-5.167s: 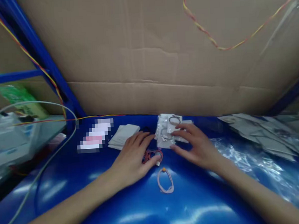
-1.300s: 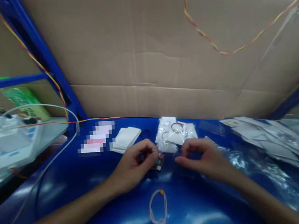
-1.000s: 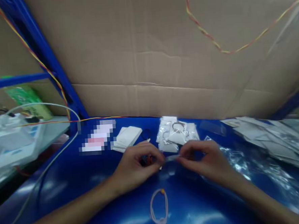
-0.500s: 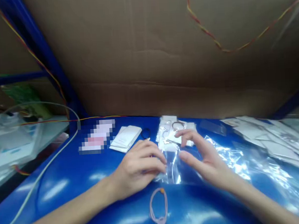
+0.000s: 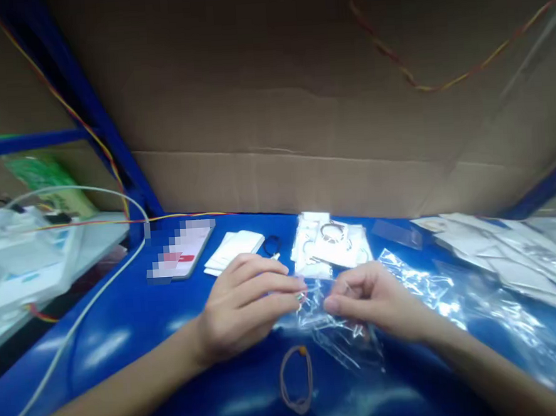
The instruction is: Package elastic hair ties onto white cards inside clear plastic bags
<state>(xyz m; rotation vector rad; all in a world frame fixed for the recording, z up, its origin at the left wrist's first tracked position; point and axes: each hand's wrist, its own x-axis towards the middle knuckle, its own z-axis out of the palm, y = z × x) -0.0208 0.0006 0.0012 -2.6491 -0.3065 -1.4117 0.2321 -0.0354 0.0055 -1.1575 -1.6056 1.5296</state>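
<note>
A clear plastic bag (image 5: pixel 330 330) is stretched between my hands, crumpled and shiny, just above the blue table. My right hand (image 5: pixel 380 302) pinches its right side between thumb and fingers. My left hand (image 5: pixel 251 307) has its fingers closed at the bag's left edge; its thumb is hidden, and a small glint shows at the fingertips. Nearer to me, a pale pink elastic loop (image 5: pixel 283 383) with an orange bead lies on the table. Beyond the hands are several packed cards with loops (image 5: pixel 339 245) and a dark elastic loop (image 5: pixel 271 238).
Folded white cards (image 5: pixel 233 248) and a phone (image 5: pixel 193 248), partly pixelated, lie at the back left. More clear bags (image 5: pixel 419 287) and a spread of white cards (image 5: pixel 507 257) are at right. A white cable (image 5: pixel 84 311) crosses the left side; a cardboard wall (image 5: pixel 272 108) stands behind.
My right hand has come down from near the packed cards and closed on the clear bag. The bag has lifted from lying flat and crumpled. My left hand has barely moved.
</note>
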